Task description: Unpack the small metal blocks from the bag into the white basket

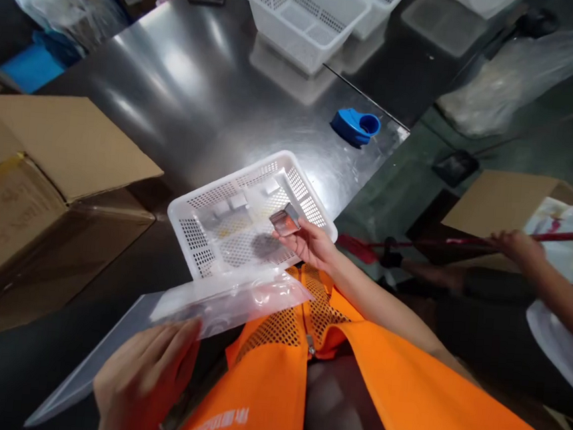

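Basket (199, 234) contents blurred behind clear bag (228, 303).

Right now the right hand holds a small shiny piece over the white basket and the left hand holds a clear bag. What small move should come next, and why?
Probably bring the right hand toward the clear plastic bag and slip the small metallic piece in. The piece is pinched above the white perforated basket, already lifted clear of it, while the left hand holds the bag flat just below, close by.
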`<state>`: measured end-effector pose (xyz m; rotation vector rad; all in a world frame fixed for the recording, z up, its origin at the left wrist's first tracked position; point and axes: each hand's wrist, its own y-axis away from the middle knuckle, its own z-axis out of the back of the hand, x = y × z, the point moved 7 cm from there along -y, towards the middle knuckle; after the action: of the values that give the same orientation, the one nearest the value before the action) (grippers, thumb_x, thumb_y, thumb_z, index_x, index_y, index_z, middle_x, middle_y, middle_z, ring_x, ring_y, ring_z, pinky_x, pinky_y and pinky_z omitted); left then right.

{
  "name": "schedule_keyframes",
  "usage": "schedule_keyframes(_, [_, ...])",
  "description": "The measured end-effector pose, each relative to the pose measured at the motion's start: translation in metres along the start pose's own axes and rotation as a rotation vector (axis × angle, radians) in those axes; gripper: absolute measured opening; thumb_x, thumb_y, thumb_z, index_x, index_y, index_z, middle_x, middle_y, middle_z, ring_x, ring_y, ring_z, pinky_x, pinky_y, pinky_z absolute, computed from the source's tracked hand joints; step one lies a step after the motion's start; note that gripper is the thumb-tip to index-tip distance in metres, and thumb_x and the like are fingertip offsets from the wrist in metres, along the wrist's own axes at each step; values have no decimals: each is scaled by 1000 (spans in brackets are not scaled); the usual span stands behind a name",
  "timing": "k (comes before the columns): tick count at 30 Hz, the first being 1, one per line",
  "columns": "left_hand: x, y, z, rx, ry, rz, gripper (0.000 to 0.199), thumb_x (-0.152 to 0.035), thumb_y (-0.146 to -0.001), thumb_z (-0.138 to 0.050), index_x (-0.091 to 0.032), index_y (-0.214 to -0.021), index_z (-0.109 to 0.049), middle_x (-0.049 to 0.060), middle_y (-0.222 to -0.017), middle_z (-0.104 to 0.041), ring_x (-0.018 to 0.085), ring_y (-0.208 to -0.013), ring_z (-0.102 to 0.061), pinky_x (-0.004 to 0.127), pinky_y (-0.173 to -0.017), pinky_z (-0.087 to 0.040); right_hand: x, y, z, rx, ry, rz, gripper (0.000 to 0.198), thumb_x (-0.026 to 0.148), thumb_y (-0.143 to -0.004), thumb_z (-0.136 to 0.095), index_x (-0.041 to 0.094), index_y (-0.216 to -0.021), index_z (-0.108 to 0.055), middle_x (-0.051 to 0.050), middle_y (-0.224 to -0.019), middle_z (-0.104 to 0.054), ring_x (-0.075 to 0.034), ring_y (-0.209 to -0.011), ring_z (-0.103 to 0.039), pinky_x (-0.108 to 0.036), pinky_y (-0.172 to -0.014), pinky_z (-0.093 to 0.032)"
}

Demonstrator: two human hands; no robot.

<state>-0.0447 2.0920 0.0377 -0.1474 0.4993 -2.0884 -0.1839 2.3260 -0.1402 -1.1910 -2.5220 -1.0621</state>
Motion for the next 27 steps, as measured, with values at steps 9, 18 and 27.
schedule_keyframes(9, [-5,-5,-7,22,-66,12,20,-6,-88,-75,-17,-102,-67,-1,-76,-67,15,-72,-54,30,-68,-36,7,12,-7,-21,84,138,92,39,-55,-102,21,-122,-41,-4,-111,-70,-22,-100,-76,-23,-88,-64])
schedule_keyframes(18, [-4,-1,-15,31,-64,-2,14,-9,-92,-72,-19,-101,-67,-3,-73,-63,14,-70,-51,30,-66,-35,32,29,-3,-81,746,883,69,34,-69,-90,24,-118,-43,-8,-121,-55,-19,-115,-62,-38,-100,-60])
schedule_keyframes(27, [-5,-2,-15,56,-75,-4,18,-9,-90,-75,-18,-104,-68,-1,-79,-67,16,-76,-53,31,-67,-33,37,82,-45,51,1308,1725,46,18,-92,-71,32,-129,-48,-7,-111,-62,-23,-115,-66,-43,-91,-62])
